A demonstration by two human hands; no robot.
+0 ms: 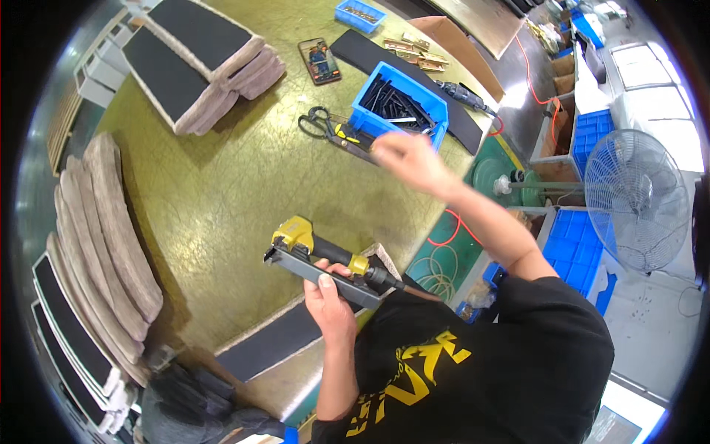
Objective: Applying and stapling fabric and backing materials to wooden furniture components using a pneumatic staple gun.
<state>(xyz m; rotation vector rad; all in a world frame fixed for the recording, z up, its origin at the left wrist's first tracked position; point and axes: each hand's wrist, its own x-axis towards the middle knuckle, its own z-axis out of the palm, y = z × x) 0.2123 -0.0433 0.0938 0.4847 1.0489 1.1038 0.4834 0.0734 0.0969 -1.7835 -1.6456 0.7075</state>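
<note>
My left hand [330, 305] grips a yellow-and-black pneumatic staple gun [297, 234] from below, around its long grey magazine [325, 278]. The tool is held above the table, close to my body. My right hand [414, 159] is raised by the near side of a blue bin [400, 103] of dark strips that look like staples. Its fingers are curled together, and whatever they may hold is hidden. Black-handled scissors [319, 123] with yellow marks lie just left of that hand. A dark padded panel with a pale fuzzy edge [277, 340] lies under the staple gun.
Fuzzy-edged panels are stacked at the far left [196, 55] and along the left edge [103, 244]. A phone [319, 61], a small blue bin [360, 15], brass-coloured metal parts [414, 50] and a black air tool [466, 96] lie at the back. A fan [636, 200] stands right of the table.
</note>
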